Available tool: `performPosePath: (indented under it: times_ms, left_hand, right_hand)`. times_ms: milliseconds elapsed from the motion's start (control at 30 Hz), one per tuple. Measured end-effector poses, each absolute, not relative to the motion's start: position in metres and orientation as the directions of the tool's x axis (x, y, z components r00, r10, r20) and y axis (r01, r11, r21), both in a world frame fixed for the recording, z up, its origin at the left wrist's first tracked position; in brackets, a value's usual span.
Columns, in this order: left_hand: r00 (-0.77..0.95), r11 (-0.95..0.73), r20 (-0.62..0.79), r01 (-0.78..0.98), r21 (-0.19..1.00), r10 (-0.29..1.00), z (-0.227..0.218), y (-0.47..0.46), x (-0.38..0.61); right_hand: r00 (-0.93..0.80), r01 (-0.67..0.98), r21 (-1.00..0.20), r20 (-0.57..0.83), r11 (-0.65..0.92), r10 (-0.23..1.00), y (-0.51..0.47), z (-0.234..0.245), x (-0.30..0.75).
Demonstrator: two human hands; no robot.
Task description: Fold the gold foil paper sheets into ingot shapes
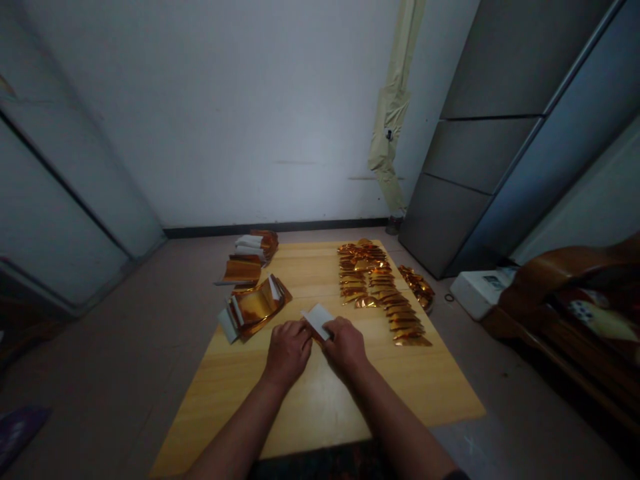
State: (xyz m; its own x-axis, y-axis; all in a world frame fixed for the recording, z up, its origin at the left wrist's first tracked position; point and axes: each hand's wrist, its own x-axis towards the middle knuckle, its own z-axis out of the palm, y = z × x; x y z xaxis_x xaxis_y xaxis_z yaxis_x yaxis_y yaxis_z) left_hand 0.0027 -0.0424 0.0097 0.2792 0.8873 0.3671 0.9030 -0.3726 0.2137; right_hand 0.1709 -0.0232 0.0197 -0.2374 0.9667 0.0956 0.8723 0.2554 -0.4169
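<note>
Two-handed, grips a white-and-foil sheet over the middle of the tabletop, with the left hand curled nearly closed at its left corner and the right hand pinching its right side, thumb uppermost, probably to steady the paper from both sides. Has loose foil sheets fanned at the left edge, seemingly for easy reach, and folded foil pieces overlapped in rows along the right edge, apparently to save space.

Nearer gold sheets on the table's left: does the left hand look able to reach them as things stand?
Probably yes: the left hand is close to the gold sheets and nothing visible blocks the way, though its fingers are busy at the pale sheet.
</note>
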Motion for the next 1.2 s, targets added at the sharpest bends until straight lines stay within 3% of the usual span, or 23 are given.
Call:
performPosePath:
  times_ms: [333,733,933,1000,1067,1200]
  left_hand:
    - [0.282,-0.365,0.337,0.906,0.214,0.898,0.009,-0.044,-0.006]
    - [0.377,-0.487,0.340,0.804,0.341,0.861,0.010,-0.043,-0.026]
    - [0.087,-0.255,0.472,0.917,0.305,0.877,0.021,-0.048,-0.019]
    - [0.149,-0.335,0.488,0.886,0.321,0.860,0.025,-0.047,-0.008]
    - [0.236,-0.387,0.431,0.870,0.305,0.871,0.027,-0.044,0.002]
    - [0.233,-0.281,0.212,0.931,0.233,0.949,0.024,-0.039,0.015]
  right_hand:
    - [-0.369,0.878,-0.289,0.101,0.382,0.924,-0.038,0.026,0.170]
    - [-0.431,0.875,-0.179,0.134,0.450,0.892,-0.043,0.021,0.166]
    - [-0.430,0.874,-0.180,0.148,0.452,0.890,-0.045,0.019,0.164]
    - [-0.427,0.873,-0.186,0.154,0.450,0.891,-0.045,0.019,0.164]
    - [-0.429,0.871,-0.189,0.160,0.454,0.889,-0.045,0.018,0.164]
    - [-0.442,0.863,-0.192,0.159,0.467,0.883,-0.047,0.020,0.164]
